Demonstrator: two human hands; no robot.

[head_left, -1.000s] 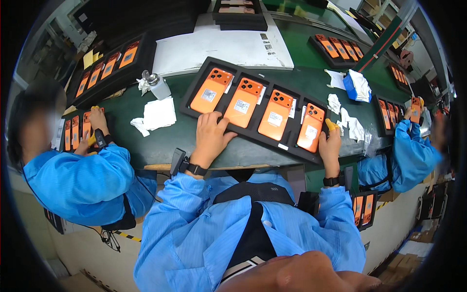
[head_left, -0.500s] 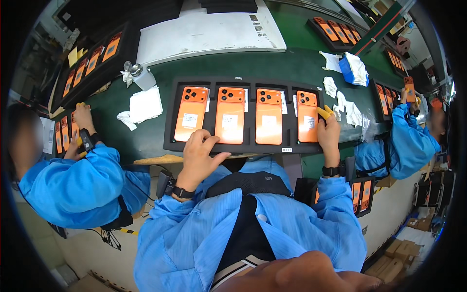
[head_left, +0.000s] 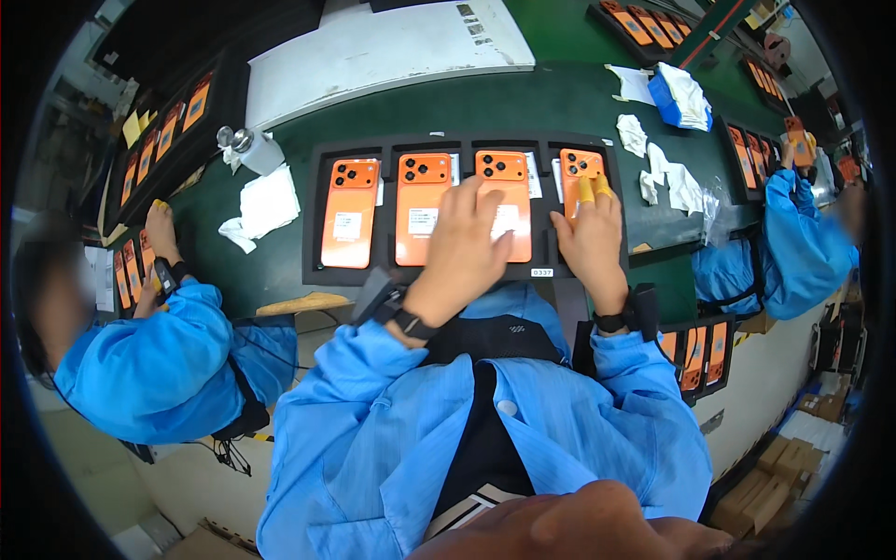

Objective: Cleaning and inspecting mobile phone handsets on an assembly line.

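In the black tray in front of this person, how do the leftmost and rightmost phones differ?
The leftmost phone lies uncovered, while the rightmost phone is partly hidden by the right hand. The leftmost phone's white label shows; any label on the rightmost phone is out of sight. Both are orange, camera side up, in the black tray.

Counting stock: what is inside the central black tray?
Four orange smartphones, camera sides up, beside white slips. The left hand covers parts of the middle two, the right hand much of the rightmost; all undersides are hidden.
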